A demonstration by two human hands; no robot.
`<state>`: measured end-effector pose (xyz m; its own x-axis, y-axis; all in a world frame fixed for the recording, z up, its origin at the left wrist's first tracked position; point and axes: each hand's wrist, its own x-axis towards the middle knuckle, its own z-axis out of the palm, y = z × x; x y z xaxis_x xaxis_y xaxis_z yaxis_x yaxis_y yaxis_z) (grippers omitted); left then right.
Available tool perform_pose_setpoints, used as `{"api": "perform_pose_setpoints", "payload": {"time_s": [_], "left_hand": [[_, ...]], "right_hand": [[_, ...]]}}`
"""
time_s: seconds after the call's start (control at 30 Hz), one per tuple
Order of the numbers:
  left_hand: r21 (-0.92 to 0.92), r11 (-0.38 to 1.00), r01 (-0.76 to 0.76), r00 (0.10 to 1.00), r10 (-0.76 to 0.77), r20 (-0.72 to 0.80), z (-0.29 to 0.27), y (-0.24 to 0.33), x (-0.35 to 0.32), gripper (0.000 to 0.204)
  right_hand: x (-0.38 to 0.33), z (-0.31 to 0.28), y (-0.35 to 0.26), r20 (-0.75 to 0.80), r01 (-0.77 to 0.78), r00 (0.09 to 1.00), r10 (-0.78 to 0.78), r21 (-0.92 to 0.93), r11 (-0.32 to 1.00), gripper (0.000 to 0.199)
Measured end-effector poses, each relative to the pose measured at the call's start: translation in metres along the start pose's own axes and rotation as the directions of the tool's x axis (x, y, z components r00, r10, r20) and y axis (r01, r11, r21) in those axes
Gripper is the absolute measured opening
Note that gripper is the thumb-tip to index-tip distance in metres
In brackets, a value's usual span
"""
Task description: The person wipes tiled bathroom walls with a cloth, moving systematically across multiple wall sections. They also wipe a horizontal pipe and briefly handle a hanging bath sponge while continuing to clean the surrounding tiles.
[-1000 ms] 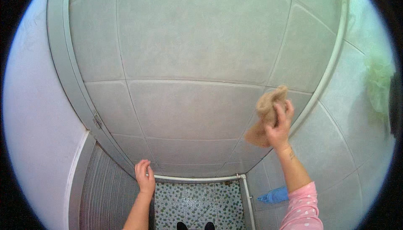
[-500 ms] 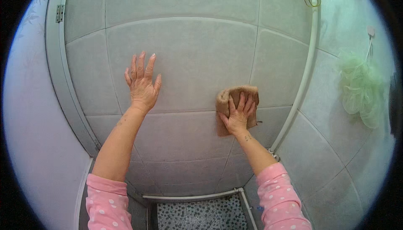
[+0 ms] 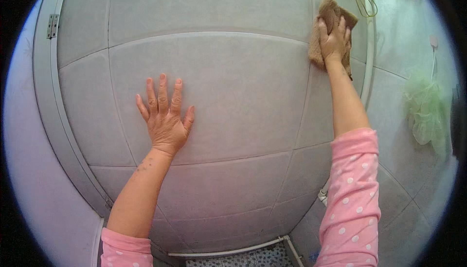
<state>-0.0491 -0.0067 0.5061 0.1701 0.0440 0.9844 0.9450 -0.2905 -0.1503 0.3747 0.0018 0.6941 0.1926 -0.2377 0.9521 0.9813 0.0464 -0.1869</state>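
Note:
Pressed high against the grey tiled wall [image 3: 233,96], a folded brown towel [image 3: 318,53] lies under my right hand [image 3: 335,40]. That hand holds it with the fingers spread over the cloth, next to the upper part of the white pipe. Lower and to the left, my left hand [image 3: 165,118] rests on the same wall with its fingers stretched apart and nothing in it. Both forearms come up from pink sleeves with white dots.
A white vertical pipe [image 3: 369,77] runs along the right corner, with a yellowish looped cable [image 3: 362,4] near its top. A green mesh bath puff [image 3: 423,106] hangs on the right wall. A grey hinged frame [image 3: 43,72] stands at left. Pebble-patterned floor [image 3: 238,259] shows below.
My right hand has moved the towel up and to the right, from near the wall's middle to beside the pipe's top. My left hand keeps to the wall, its fingers spread wider.

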Motion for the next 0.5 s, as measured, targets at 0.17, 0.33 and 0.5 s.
{"api": "perform_pose_setpoints", "payload": {"time_s": [0.17, 0.33, 0.5], "left_hand": [[-0.014, 1.000, -0.004, 1.000, 0.004, -0.001, -0.001, -0.002, -0.001, 0.072], [0.016, 1.000, 0.003, 1.000, -0.003, -0.001, 0.000, -0.003, 0.000, 0.072], [-0.018, 1.000, 0.009, 1.000, -0.010, -0.024, 0.003, 0.001, -0.001, 0.071]], "right_hand": [[0.040, 0.011, -0.019, 0.012, -0.266, 0.963, 0.270, -0.146, 0.953, 0.074], [-0.042, -0.010, -0.073, -0.007, 0.219, 0.976, -0.219, 0.034, 0.975, 0.063], [-0.134, -0.067, -0.105, 0.273, 0.559, 0.754, -0.597, 0.209, 0.802, 0.069]]}}
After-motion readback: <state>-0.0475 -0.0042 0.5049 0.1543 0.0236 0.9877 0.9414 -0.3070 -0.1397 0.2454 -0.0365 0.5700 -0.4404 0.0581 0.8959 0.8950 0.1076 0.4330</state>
